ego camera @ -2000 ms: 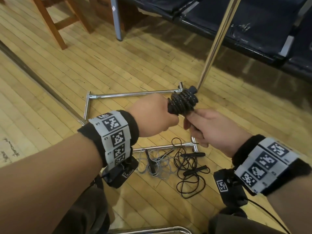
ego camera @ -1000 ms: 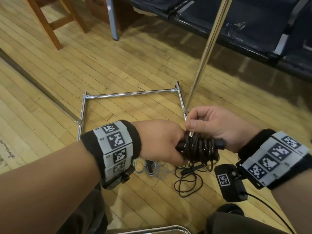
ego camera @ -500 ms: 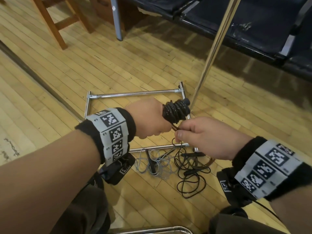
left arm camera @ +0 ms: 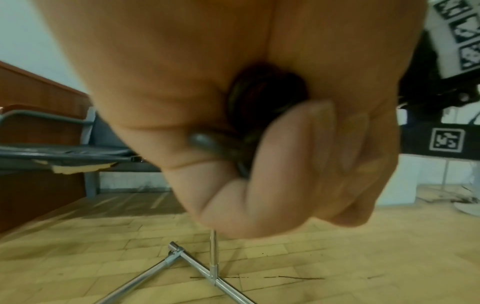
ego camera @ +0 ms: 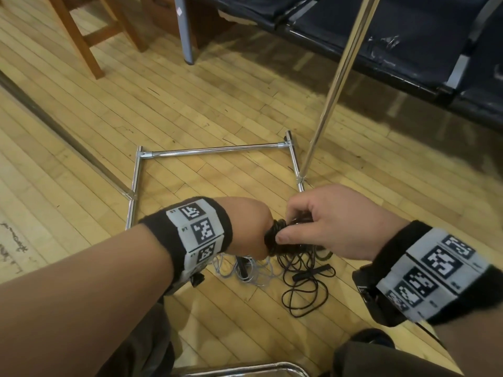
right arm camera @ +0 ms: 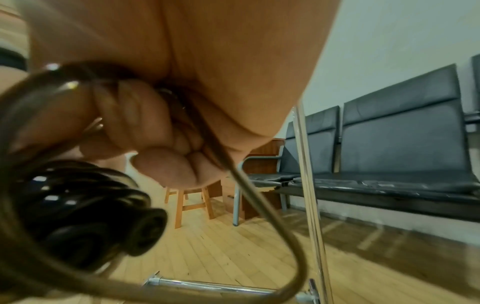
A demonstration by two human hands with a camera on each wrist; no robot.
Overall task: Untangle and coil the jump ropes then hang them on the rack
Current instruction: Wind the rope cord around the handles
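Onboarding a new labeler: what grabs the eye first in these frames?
The two hands at centre: the left hand grips a tightly wound black rope bundle, and the right hand pinches the rope beside it. Below them, more tangled ropes lie on the wooden floor, just inside the chrome rack base.
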